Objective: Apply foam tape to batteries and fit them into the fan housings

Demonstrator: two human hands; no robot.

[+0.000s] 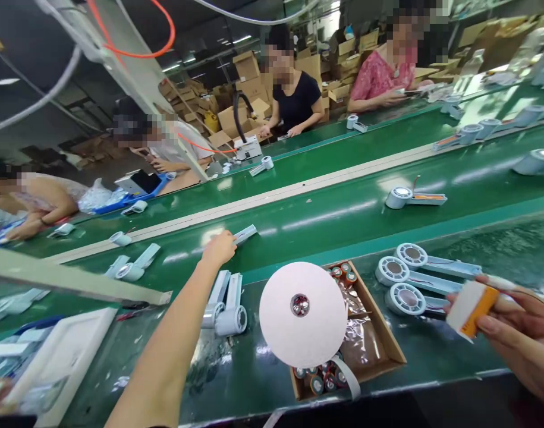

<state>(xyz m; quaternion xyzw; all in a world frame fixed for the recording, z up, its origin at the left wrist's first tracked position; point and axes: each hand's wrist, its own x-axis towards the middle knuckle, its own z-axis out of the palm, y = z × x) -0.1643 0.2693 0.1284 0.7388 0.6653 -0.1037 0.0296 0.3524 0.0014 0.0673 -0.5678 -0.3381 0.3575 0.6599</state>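
Left fingers: mine, on a blue part, 10 o'clock from the roll; clenched or not, I cannot tell
Right fingers: mine, pinching the orange-white piece; 3 o'clock
Roll: over the box on the bench

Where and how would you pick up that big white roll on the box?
I'd pinch the white roll at its left edge, coming from the left: it is a flat disc, and that side juts out past the cardboard box. The loose strip trails at the lower right, so this grip should avoid it.
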